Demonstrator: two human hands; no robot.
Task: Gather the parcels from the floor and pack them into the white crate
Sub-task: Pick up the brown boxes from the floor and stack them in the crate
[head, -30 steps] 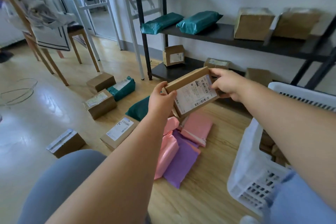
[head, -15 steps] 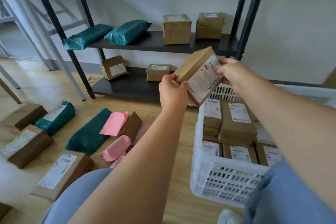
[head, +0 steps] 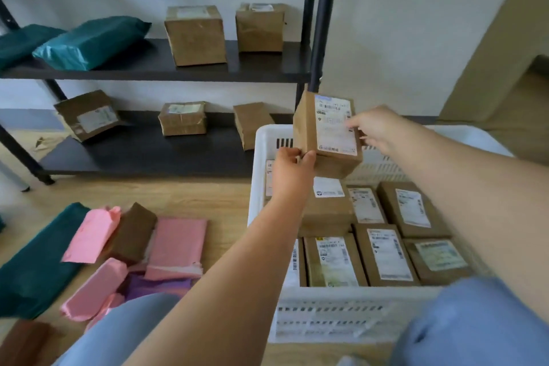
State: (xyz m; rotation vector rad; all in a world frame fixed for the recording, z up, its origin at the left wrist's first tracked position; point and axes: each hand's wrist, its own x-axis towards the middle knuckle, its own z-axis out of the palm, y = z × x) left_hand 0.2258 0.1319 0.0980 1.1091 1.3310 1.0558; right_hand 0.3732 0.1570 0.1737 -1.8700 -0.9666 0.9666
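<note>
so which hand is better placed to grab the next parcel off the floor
Left. The left hand grips the box at its lower left corner, on the side where the pink parcels lie; the right hand is over the white crate.

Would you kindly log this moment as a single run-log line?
phase: packing | left hand: grips cardboard parcel lower corner | right hand: pinches its right edge | parcel: held above white crate | unpacked: pink mailers beside crate

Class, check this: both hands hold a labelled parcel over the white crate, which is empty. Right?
No: the head view shows the white crate holding several packed parcels. The left hand and right hand do hold the labelled parcel over it.
</note>
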